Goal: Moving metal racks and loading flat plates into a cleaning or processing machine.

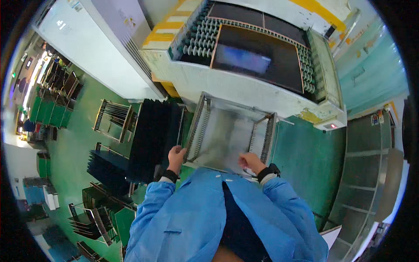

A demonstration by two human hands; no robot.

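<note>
Right in front of me stands a slotted metal rack (201,126), its side rails lined with teeth and a shiny flat surface inside. My left hand (176,158) is curled at the rack's near left corner, close to a stack of upright black panels (152,135). Whether its fingers grip the rail is hidden. Above the rack's near right part, my right hand (252,162) is closed with the fingers bent inward. What it holds, if anything, cannot be made out. Both wrists wear dark bands.
Beyond the rack is a white conveyor machine (244,83) with rollers (201,39), bearing a large dark panel (253,56). To the left stand an unfilled-looking slotted rack (112,120) and racks of dark boards (107,168). A grey metal shelf frame (364,174) is at right.
</note>
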